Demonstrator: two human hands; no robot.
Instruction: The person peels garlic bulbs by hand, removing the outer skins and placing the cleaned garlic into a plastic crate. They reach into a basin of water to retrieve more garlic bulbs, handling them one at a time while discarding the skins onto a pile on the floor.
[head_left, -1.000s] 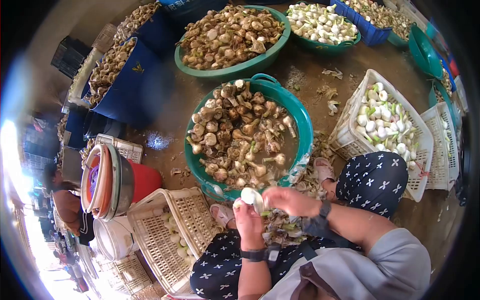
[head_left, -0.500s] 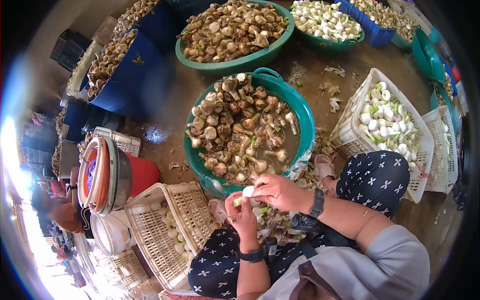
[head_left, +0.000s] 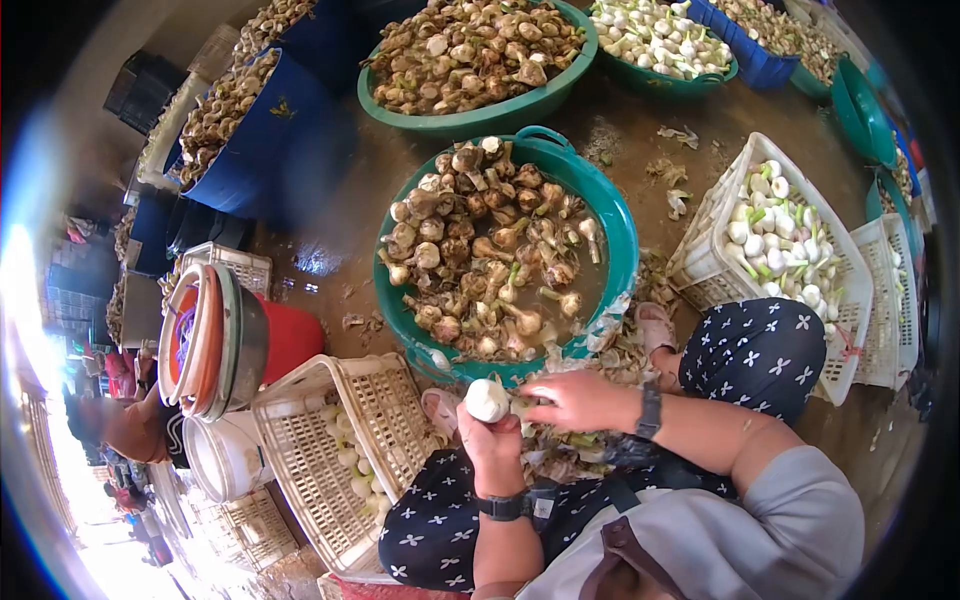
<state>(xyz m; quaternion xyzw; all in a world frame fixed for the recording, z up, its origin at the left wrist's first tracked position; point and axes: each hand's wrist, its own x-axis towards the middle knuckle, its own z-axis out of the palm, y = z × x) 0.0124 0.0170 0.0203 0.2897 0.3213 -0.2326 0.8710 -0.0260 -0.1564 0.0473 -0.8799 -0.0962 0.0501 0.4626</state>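
A clean white garlic bulb is held upright in my left hand, its fingers wrapped round the lower part. Just to the right, my right hand reaches toward the bulb with fingers bent; whether its fingertips hold anything is too small to tell. Beyond both hands stands a green tub with brown, unpeeled garlic in murky water. Loose peelings lie below my hands, between my legs.
A white crate of clean garlic stands right; another crate is at left, beside stacked basins and a white bucket. A larger green tub stands behind. A person is at far left.
The bulb now stands upright and shows more fully in my left hand. My right hand has moved slightly right and down, away from it. The view has shifted slightly.
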